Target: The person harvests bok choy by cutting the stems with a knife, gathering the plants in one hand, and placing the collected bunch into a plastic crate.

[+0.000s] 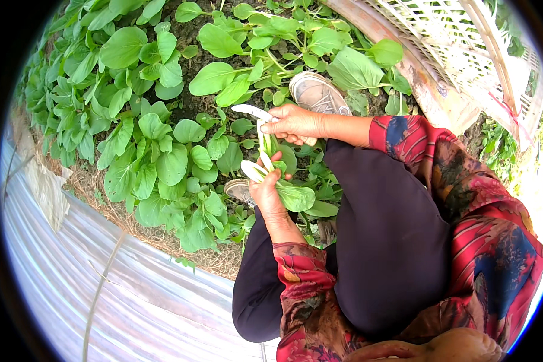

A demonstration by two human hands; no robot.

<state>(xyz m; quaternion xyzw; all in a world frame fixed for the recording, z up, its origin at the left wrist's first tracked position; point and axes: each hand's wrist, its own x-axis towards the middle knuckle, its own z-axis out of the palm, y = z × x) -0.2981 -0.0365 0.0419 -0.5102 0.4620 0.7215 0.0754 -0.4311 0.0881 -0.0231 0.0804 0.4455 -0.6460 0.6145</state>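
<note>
My right hand (pixel 296 123) grips a small knife with a pale curved blade (pixel 252 111) that points to the left. Under its thumb, the blade's base lies close to a pale green stalk (pixel 263 141); whether they touch is hard to tell. My left hand (pixel 268 188) is closed around several leafy greens with thick white stalk ends (pixel 252 171). A broad green leaf (pixel 296 197) from this bunch hangs out beside the thumb. Both hands are close together above growing plants, between my shoes. The knife's handle is hidden inside my right fist.
Dense leafy greens (pixel 163 154) grow in soil ahead and to the left. A pale plastic lattice basket (pixel 439 40) stands at upper right. Clear plastic sheeting (pixel 140 298), crossed by a thin rod (pixel 100 289), borders dry straw (pixel 104 208). My shoes (pixel 319 95) stand among the plants.
</note>
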